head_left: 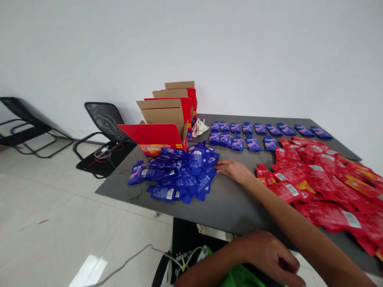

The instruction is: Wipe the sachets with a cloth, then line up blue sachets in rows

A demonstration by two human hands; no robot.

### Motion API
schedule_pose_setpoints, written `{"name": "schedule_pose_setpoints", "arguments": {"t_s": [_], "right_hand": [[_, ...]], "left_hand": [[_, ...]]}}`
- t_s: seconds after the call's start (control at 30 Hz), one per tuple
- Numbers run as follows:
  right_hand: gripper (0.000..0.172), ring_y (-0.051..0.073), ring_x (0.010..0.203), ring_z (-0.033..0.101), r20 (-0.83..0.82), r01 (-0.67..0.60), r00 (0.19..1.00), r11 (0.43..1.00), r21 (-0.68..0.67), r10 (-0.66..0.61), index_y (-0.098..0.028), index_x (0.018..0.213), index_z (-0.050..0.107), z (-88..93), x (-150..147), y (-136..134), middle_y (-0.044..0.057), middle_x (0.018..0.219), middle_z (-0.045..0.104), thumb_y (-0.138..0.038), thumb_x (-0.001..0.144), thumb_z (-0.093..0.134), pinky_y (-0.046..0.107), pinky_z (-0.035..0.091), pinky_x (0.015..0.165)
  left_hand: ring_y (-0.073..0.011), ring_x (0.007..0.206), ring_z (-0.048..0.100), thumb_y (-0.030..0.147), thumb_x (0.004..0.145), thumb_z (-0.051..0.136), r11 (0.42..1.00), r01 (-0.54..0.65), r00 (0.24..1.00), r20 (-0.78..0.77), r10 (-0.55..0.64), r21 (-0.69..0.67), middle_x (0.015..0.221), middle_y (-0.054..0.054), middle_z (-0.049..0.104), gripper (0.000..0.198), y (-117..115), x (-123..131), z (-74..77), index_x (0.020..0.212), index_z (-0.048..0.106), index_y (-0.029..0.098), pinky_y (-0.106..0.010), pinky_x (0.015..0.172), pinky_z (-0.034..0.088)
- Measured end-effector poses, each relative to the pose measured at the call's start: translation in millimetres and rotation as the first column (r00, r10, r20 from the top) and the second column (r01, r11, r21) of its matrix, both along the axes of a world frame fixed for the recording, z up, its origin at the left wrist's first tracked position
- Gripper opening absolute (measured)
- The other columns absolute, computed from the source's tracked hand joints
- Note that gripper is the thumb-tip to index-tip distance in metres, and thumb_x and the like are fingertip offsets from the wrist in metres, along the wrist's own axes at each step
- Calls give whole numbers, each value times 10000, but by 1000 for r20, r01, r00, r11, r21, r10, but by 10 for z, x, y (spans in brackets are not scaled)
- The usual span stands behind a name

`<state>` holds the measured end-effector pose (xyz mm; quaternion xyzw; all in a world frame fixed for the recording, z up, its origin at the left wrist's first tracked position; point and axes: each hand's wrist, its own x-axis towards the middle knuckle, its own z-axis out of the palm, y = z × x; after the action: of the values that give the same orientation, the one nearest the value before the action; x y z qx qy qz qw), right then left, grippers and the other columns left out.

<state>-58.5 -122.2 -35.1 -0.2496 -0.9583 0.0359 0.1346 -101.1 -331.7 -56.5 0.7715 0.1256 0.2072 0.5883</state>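
My right hand [233,170] reaches over the grey table to the right edge of a heap of blue pouches [179,179]. Its fingers are together, pinching the edge of a pouch there; the fingertips are partly hidden. Low in the view, in front of the table edge, my left hand [269,257] is curled in a loose fist, and nothing shows in it. Two rows of blue pouches [237,143] lie spaced out toward the back of the table. A large heap of red pouches [326,179] covers the right side.
Several open red cartons [158,137] stand in a line behind the blue heap, flaps up. A crumpled pale cloth or paper [199,127] lies beside them. Black chairs [103,123] stand to the left. A cable [128,261] runs below the grey table [239,207].
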Motion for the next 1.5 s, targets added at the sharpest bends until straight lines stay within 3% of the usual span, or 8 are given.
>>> {"name": "schedule_pose_setpoints", "arguments": {"t_s": [0.53,0.77,1.0,1.1,1.2,1.27,1.4,1.5], "right_hand": [[305,246,1298,694,-85,-7,996,963,268,31,-237,1280,769,-28,136,-104,89,1302,785,-198,1071,550,376,579,1024],[305,274,1267,713,-131,97,990,940,326,-56,-176,1252,757,207,504,-332,129,1282,784,-178,1074,509,396,584,1004],[322,250,952,762,-359,364,841,914,-181,-406,-215,1115,767,701,866,-757,99,1066,803,-428,1081,527,360,592,865],[414,238,805,743,-452,321,658,767,-555,-602,-227,1064,754,720,1011,-992,73,903,790,-614,992,627,340,580,729],[497,187,641,683,-451,127,501,578,-806,-739,-225,1012,721,595,1088,-1249,50,798,764,-708,896,713,280,519,573],[488,169,598,650,-462,55,434,534,-844,-774,-224,985,711,486,1084,-1426,44,757,749,-700,884,736,264,497,536],[370,192,695,692,-599,220,368,692,-687,-711,-244,1036,733,352,1010,-1741,55,879,770,-605,968,687,305,582,615],[186,230,876,755,-674,420,492,829,-369,-550,-269,1095,749,346,1009,-1887,73,1014,794,-405,1036,637,374,639,817]], "left_hand": [[-106,650,585,645,870,794,1000,3,997,-75,-1,26,650,26,611,546,30,29,8,630,611,190,-228,634,415],[-117,702,591,629,862,809,999,-10,994,-107,13,35,676,15,626,534,29,10,59,627,626,185,-217,668,427],[-95,595,437,655,841,760,969,-176,982,43,186,-176,577,35,456,606,-18,98,-48,570,509,176,-258,596,318],[-85,518,398,644,862,701,799,-373,879,95,467,-471,562,41,477,529,-16,159,-27,653,551,181,-255,545,307],[-86,515,438,652,877,715,486,-499,593,126,795,-717,624,63,511,483,62,163,100,873,571,191,-234,525,326],[-94,603,534,668,886,741,361,-473,416,157,896,-804,748,44,589,519,146,122,224,1009,557,198,-219,565,379],[-124,801,648,691,837,816,301,-330,322,193,927,-895,920,-7,669,596,270,8,460,1054,562,197,-221,683,475],[-137,862,672,690,771,874,247,-221,303,174,937,-944,1014,-28,700,674,251,-38,573,1140,617,188,-225,706,510]]}}
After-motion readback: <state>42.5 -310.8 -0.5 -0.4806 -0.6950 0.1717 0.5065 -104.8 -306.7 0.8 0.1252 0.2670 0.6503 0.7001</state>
